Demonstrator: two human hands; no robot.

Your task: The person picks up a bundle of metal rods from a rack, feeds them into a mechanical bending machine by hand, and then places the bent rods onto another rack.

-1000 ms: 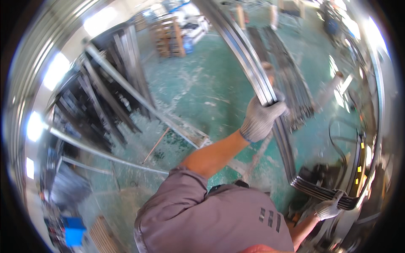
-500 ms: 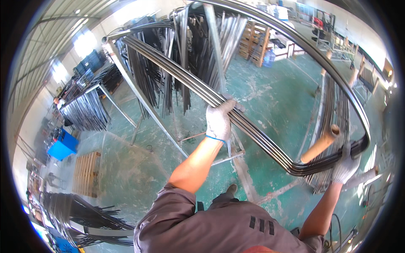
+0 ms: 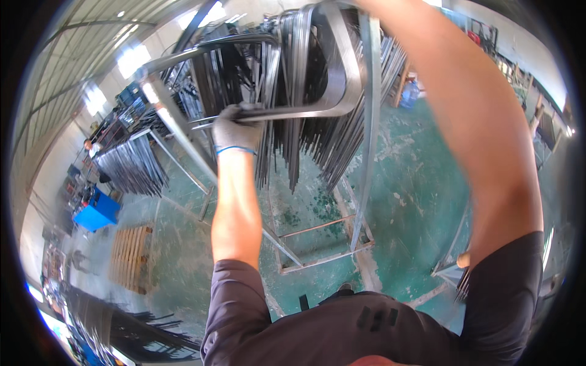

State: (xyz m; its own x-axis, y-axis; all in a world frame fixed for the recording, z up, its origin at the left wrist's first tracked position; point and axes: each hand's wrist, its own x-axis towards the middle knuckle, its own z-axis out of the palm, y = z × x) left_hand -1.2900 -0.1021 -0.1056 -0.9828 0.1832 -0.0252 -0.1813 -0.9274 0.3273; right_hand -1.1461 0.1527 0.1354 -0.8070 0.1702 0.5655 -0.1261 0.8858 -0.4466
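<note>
My left hand, in a light work glove, is closed around the lower legs of a small bundle of bent metal tubes. The tubes curve up at a rounded corner on the right, in front of the metal rack. Many similar dark tubes hang from this rack with their ends pointing down. My right arm reaches far up and forward. Its hand lies past the upper edge of the picture, so its grip is hidden. The held tubes are somewhat smeared by motion.
Another rack with hanging tubes stands at the left, with a person behind it. A blue bin and a wooden pallet are on the left floor. More dark tubes lie lower left. A blue water bottle stands beyond the rack.
The tube bundle has swung from my right side up and leftward to the rack. My left hand moved left and up; my right hand rose from the lower right out of the picture.
</note>
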